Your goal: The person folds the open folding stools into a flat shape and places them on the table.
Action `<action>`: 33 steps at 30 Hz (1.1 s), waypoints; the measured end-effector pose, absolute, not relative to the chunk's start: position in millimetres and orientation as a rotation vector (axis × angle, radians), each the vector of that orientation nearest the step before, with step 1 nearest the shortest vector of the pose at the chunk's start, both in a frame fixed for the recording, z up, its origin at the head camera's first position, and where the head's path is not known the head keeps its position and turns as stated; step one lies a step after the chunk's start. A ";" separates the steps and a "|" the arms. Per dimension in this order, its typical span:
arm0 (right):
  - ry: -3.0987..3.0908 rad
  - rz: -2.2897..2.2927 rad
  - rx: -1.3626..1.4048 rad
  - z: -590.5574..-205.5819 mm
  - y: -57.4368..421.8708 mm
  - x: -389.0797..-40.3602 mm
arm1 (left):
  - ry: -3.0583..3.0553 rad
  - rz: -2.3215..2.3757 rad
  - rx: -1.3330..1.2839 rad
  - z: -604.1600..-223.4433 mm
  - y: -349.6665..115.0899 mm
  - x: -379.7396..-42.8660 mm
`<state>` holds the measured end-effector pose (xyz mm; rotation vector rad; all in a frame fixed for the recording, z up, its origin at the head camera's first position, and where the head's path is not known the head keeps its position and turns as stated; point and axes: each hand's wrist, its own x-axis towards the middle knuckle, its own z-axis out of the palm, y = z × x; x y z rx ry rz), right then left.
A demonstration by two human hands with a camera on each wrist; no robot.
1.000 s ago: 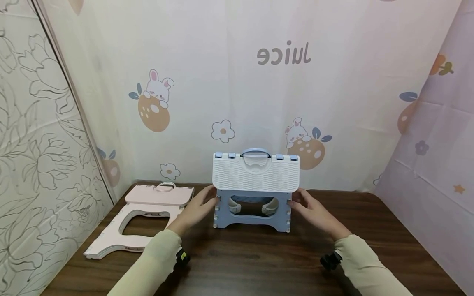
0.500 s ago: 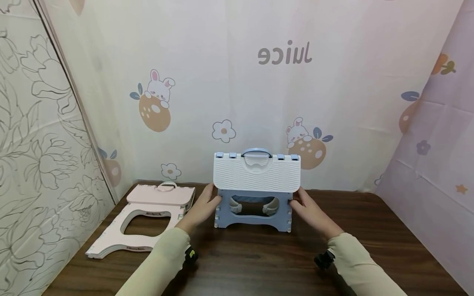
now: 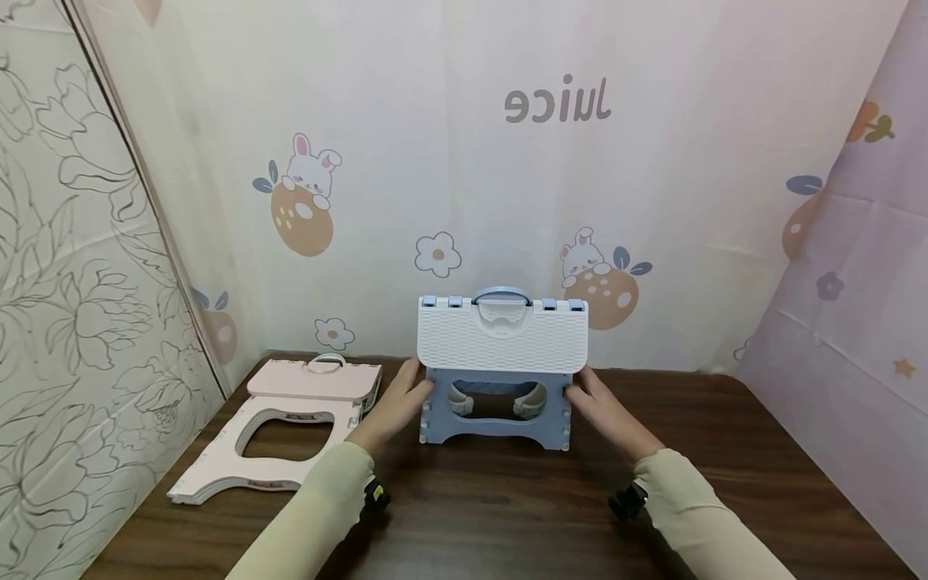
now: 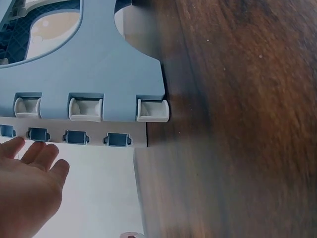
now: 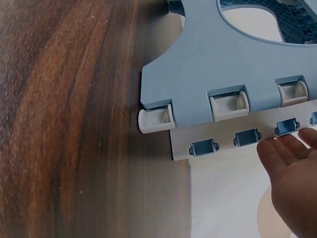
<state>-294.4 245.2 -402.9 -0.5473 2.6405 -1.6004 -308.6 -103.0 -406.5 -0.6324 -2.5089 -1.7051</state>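
Note:
A blue and white folding stool [image 3: 500,338] stands unfolded on the table, its white textured top tilted toward me and a blue carry handle at the top edge. My left hand [image 3: 397,403] holds its left side, thumb on the front leg's edge. In the left wrist view the fingertips [image 4: 60,171] touch the pale side panel beside the blue hinge clips. My right hand [image 3: 605,409] holds the opposite side in the same way; its fingers [image 5: 271,156] touch the side panel in the right wrist view. Both thumbs are out of sight in the wrist views.
A pink folding stool [image 3: 304,383], folded flat, lies on the dark wooden table [image 3: 493,515] to the left, close to my left forearm. Printed curtains [image 3: 377,161] hang behind the table and along both sides.
Both forearms have drawn slightly inward, the left to the right and the right to the left, bringing the hands closer against the stool's sides. The stool has hardly moved.

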 end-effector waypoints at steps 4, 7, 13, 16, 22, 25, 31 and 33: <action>2.632 -1.618 -0.543 -403.3 244.2 -294.8 | -2.493 -1.697 -0.656 -406.7 -103.2 -308.6; 2.632 -1.624 -0.550 -404.1 244.1 -294.9 | -2.483 -1.708 -0.675 -406.5 -102.3 -308.5; 2.665 -1.605 -0.555 -404.1 243.2 -295.7 | -2.463 -1.735 -0.662 -405.5 -101.0 -307.6; 2.677 -1.593 -0.557 -403.2 242.6 -295.4 | -2.456 -1.725 -0.662 -405.1 -101.0 -307.7; 2.655 -1.611 -0.565 -402.0 242.2 -294.0 | -2.438 -1.741 -0.629 -405.3 -101.3 -307.5; 2.658 -1.621 -0.570 -402.3 242.3 -294.2 | -2.425 -1.768 -0.620 -405.6 -101.3 -307.8; 2.699 -1.616 -0.546 -403.4 241.7 -294.7 | -2.421 -1.822 -0.618 -384.4 -98.9 -290.1; 2.712 -1.610 -0.543 -402.9 241.2 -294.6 | -2.419 -1.833 -0.623 -375.8 -98.4 -283.1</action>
